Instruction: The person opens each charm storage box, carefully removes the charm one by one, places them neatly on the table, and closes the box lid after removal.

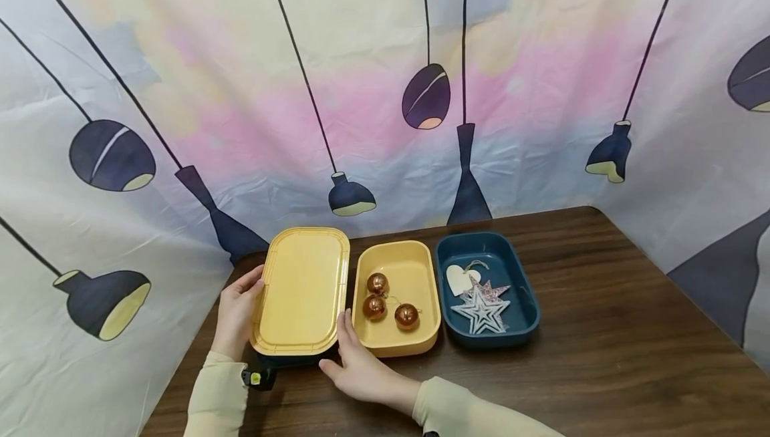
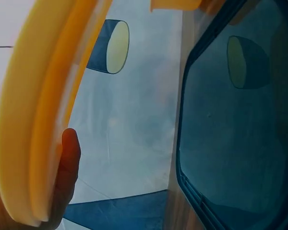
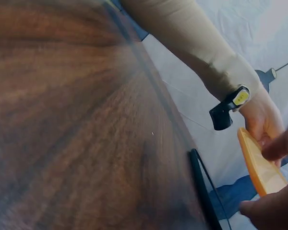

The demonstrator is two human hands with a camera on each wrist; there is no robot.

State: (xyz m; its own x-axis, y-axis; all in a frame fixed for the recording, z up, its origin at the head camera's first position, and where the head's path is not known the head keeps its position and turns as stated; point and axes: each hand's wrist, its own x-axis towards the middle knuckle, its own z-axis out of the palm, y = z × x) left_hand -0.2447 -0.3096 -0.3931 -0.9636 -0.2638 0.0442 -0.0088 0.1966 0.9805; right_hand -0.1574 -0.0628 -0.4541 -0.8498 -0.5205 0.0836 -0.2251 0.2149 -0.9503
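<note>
A yellow rectangular lid [image 1: 301,290] with rounded corners is at the left, held above a dark blue glossy piece [image 2: 235,129]. My left hand [image 1: 236,313] grips the lid's left edge, thumb on one face and fingers round the other. By the lid's lower right corner is my right hand [image 1: 363,367], its fingers straight along the edge and its thumb spread away. Right beside them stands a yellow box [image 1: 421,276] holding three shiny copper baubles [image 1: 407,317].
At the right of the yellow box is a dark blue box [image 1: 529,310] with a white heart [image 1: 458,280], a pink star [image 1: 494,290] and a white star [image 1: 481,313]. All stand on a brown wooden table [image 1: 619,330]. A lamp-patterned cloth [image 1: 385,123] hangs behind.
</note>
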